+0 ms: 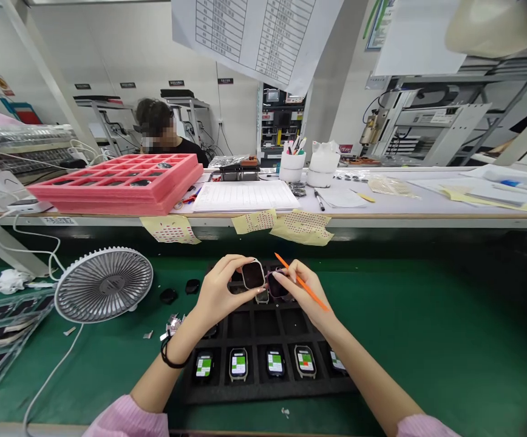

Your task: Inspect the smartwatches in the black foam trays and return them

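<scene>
My left hand pinches a smartwatch with a pale metal frame and a dark screen by its edges. Close beside it, my right hand grips a slim orange stick that crosses the fingers. Those same fingertips also touch a dark, purplish watch screen piece; whether it is held or lies in the tray is unclear. Under both hands lies a black foam tray with square compartments. In its front row several watches, such as a pale-framed one, show lit green and white screens.
A round grey fan stands left on the green mat. Two small black pieces lie between fan and tray. On the raised shelf are a pink foam tray, paper forms and a pen cup. Another person sits beyond.
</scene>
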The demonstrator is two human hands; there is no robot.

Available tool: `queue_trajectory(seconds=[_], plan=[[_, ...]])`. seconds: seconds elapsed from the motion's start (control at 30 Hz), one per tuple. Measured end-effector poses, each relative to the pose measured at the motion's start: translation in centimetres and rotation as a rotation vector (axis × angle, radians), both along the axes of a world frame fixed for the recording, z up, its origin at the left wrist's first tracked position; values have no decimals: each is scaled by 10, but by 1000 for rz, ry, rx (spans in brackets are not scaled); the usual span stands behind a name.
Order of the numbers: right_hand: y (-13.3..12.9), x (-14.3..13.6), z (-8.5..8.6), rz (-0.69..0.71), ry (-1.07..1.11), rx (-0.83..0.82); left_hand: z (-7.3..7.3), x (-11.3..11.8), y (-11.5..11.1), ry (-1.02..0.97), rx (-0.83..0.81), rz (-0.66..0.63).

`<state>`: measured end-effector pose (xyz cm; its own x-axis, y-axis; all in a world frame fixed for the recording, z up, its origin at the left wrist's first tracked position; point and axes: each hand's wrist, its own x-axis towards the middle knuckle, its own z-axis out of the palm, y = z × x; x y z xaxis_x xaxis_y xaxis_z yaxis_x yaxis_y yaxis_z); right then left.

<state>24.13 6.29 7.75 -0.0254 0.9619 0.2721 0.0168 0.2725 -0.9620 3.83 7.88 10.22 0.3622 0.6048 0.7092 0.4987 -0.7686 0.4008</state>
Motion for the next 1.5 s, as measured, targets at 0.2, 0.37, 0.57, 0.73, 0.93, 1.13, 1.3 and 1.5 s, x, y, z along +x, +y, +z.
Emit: queue_trajectory(seconds=[0.2,0.37,0.57,0.73,0.93,1.13,1.3,1.5], plan=[[3,-7,-45,34,-420,36,-38,-22,-3,380,-202,-3],[-3,-20,-79,148,-487,35,-80,-37,-9,481,-328,18],[-15,-2,-70,110,-612,67,-76,-56,-22,473,-305,44],[-47,-23,-68,89,-767,132,-74,-72,-45,684,-269,255],[-83,-71,-87,26,-1149,286,-99,-72,-86,859,-102,478],[-88,-79,-92,-14,-1029,205,-108,-68,-99,719,-194,496],[-88,-74,-95,68,-712,96,-104,-69,-104,535,-426,411],[-82,-83,-91,180,-627,-11,-82,-77,-103,396,-764,209]])
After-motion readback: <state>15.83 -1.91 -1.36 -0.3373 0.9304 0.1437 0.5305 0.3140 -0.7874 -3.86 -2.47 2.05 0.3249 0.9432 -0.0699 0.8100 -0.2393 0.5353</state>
